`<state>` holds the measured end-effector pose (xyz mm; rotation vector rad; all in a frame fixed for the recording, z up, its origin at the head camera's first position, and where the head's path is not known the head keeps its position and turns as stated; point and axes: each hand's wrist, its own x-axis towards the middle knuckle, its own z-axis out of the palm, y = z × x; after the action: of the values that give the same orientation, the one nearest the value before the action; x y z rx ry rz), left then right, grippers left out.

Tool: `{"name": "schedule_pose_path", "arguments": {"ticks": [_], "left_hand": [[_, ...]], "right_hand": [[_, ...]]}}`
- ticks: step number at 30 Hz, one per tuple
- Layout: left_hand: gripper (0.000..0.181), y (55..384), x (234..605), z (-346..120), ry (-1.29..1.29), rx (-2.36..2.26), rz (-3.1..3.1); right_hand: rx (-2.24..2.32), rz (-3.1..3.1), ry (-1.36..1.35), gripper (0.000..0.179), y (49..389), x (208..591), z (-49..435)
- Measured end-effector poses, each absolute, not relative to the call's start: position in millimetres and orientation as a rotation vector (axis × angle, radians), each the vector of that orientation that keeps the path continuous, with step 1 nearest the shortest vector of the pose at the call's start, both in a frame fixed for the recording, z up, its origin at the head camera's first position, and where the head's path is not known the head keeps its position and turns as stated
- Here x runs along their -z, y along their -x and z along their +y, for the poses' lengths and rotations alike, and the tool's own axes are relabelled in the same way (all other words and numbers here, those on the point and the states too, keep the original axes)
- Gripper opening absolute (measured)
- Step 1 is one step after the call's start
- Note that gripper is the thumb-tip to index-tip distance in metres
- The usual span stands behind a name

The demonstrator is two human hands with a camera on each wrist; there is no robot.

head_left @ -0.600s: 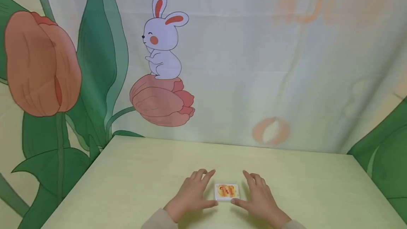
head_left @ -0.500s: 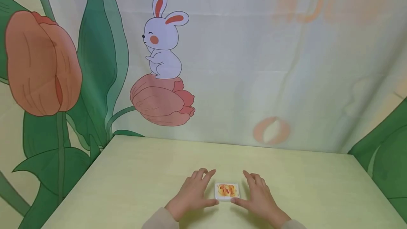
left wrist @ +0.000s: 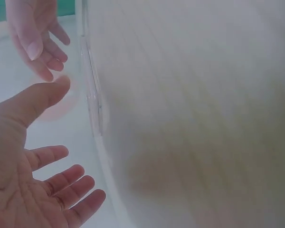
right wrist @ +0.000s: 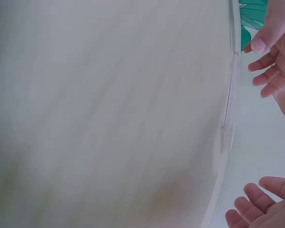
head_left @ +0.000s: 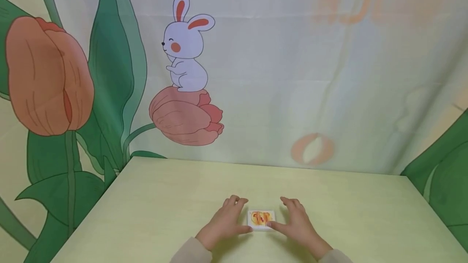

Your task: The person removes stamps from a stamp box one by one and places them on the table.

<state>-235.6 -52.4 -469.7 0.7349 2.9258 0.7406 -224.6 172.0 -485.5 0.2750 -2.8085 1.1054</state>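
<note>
A small flat square case (head_left: pixel 261 216) with white edges and an orange and yellow food picture on top lies on the table. My left hand (head_left: pixel 224 221) is at its left side, fingers spread and thumb tip near the lower left corner. On the other side my right hand (head_left: pixel 299 223) has its fingers apart, its thumb overlapping the lower right corner in the head view. Edge-on in the left wrist view, the case (left wrist: pixel 92 92) is thin and clear-sided, beyond my left palm (left wrist: pixel 14 190). The right wrist view shows the case (right wrist: pixel 229 109) beside my right fingers (right wrist: pixel 256 202).
The pale yellow-green table (head_left: pixel 175 190) has its back edge against a hanging cloth (head_left: pixel 263 92) printed with a rabbit (head_left: pixel 188 52) and tulips (head_left: pixel 49 74). Beige sleeves (head_left: pixel 191 251) cover both forearms.
My left hand has shifted slightly right, toward the case. My right thumb has risen a little over the case's lower right corner. The case stays in place.
</note>
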Motion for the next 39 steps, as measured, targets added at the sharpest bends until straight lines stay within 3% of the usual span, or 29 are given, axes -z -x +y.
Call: {"name": "schedule_pose_path", "arguments": {"ticks": [13,39], "left_hand": [[0.07,240,475,-51,-0.753,-0.841,2.846],[0.066,247,485,-48,-0.753,-0.845,2.8]], "right_hand": [[-1.312,-2.811,-0.275,0.075,232,492,174],[-1.164,-2.874,-0.388,0.068,231,499,168]]}}
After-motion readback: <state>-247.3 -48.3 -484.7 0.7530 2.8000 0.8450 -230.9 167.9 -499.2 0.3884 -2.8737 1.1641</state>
